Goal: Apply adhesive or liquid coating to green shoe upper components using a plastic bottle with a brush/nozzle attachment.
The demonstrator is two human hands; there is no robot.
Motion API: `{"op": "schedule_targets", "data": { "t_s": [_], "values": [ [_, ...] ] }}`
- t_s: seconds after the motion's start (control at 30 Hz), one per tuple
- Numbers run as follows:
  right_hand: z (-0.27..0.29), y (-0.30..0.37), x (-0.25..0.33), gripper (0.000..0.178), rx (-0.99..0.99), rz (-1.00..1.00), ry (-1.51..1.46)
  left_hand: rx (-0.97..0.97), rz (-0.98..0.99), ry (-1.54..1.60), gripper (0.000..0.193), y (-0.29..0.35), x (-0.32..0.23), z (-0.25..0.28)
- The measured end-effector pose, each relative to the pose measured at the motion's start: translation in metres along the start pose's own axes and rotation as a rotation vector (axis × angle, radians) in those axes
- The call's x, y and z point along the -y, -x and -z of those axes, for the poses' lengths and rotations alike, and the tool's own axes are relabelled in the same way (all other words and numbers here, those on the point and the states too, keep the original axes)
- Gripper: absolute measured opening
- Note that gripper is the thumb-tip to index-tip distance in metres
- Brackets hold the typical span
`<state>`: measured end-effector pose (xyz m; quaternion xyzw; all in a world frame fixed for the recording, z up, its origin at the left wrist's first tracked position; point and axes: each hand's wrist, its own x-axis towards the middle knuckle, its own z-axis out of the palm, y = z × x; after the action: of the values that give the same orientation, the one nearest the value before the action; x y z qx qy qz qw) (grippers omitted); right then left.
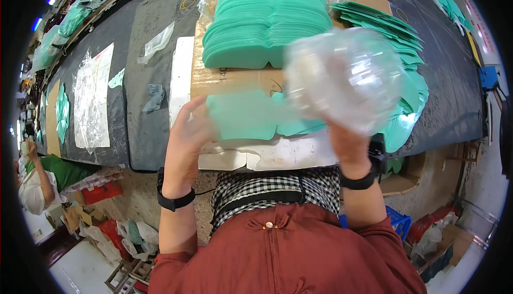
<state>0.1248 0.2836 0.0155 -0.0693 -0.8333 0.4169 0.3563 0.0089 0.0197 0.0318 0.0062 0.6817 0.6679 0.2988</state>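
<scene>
My left hand (186, 134) is at the left end of a thin mint-green sheet (240, 116), its blurred fingers closed on that edge. My right hand (348, 145) grips a crumpled clear plastic bundle (344, 77), smeared by motion; the plastic hides most of the fingers. Beneath the bundle, another green sheet (304, 128) lies partly covered. A tall stack of notched green sheets (267, 24) rests on brown cardboard (232, 83) beyond my hands. To the right are a fanned pile of green sheets (377, 24) and more loose ones (401, 128).
White board (291, 152) lines the table's near edge. Plastic scraps (157, 43) and a yellow rubber band (187, 2) lie on the dark tabletop (152, 139) to the left. Another person (40, 184) is at the far left. A blue crate (398, 220) stands below at right.
</scene>
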Motion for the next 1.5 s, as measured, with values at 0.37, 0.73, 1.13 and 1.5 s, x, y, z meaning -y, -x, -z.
{"op": "schedule_targets", "data": {
  "t_s": [0.37,0.73,1.13,1.5],
  "values": [
    [0.026,0.044,0.011,0.053,-0.011,0.009,-0.028,0.031,0.015,-0.065,0.063,-0.005,-0.009,-0.005],
    [0.099,0.027,-0.001,0.062,-0.634,-0.323,-0.579,0.108,-0.67,-0.428,0.028,-0.009,-0.006,0.027],
    [0.053,0.006,0.035,0.085,-0.222,-0.327,-0.592,-0.092,-0.887,-0.827,0.024,-0.022,0.03,0.016],
    [0.005,0.025,0.03,0.073,0.168,-0.131,-0.473,-0.006,-0.809,-0.856,0.037,-0.007,0.038,0.01]
  ]
}}
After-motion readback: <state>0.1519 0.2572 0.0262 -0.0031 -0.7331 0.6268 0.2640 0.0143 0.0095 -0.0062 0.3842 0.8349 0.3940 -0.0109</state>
